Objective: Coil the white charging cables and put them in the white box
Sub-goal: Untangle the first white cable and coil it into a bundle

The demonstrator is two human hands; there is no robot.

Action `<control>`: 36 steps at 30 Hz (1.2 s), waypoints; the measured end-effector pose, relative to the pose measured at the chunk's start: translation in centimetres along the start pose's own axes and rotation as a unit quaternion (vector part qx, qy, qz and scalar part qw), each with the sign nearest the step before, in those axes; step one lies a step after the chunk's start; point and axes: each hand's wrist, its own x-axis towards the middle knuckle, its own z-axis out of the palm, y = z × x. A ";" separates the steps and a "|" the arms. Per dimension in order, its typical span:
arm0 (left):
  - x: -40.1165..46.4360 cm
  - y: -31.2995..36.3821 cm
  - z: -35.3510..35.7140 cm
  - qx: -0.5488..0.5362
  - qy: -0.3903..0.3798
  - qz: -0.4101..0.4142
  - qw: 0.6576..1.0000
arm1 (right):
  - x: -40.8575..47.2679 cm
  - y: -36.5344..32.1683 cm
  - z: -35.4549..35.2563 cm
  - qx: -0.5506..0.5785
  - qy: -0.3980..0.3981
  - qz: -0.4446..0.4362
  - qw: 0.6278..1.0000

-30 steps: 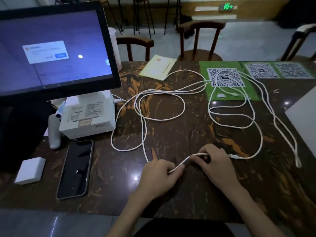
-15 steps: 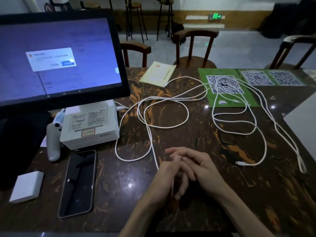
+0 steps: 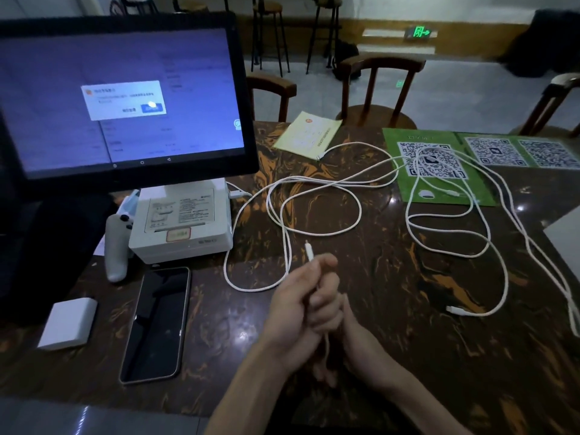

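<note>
Barely under way here: the left hand [image 3: 298, 304] is curled round one end of a white cable [image 3: 314, 211], fingers closed on it, with the plug [image 3: 309, 250] poking up above the knuckles. The right hand [image 3: 340, 332] is tucked in behind and below the left; I'd guess it has the same cable, since a strand shows between the palms, but its fingers are mostly hidden and I cannot tell how closed they are. No finished coil anywhere that I can see.

Everything else is loose on the table [image 3: 408, 356]. The held cable runs off in wide loops toward the middle; a second cable [image 3: 455, 252] sprawls to the right, its far turns lying over the green QR mat [image 3: 439, 196], one plug end [image 3: 456, 309] lying near the hands. The strands cross by the mat (could snag when pulled, I'd say).

The white box [image 3: 67, 323] sits at the near left, well apart from the hands, beyond the phone [image 3: 157, 324]. Whether it is open I can't make out.

Room to work: bare tabletop right of the hands, near edge close under the wrists. Left is crowded: phone, receipt printer [image 3: 182, 224], the big screen [image 3: 119, 98] above it. So the reach to the box must pass over the phone
</note>
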 end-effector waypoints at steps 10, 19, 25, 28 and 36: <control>-1.6 3.1 -0.2 0.015 -0.079 -0.066 0.995 | -0.6 0.4 -9.5 -0.550 0.095 -0.215 0.802; -2.2 1.6 0.5 0.716 -0.192 -0.208 0.638 | 0.4 0.6 -12.9 -0.543 0.252 -0.094 0.796; -2.2 -2.3 -0.4 0.926 -0.051 -0.172 0.333 | 2.8 1.3 -11.4 -0.476 0.335 -0.087 0.808; -0.7 -1.7 -2.0 0.962 0.039 -0.089 0.254 | 2.8 1.9 -10.8 -0.459 0.356 -0.108 0.807; 2.3 0.2 -5.2 0.834 0.196 -0.034 0.515 | 2.3 3.5 -9.6 -0.521 0.353 -0.191 0.753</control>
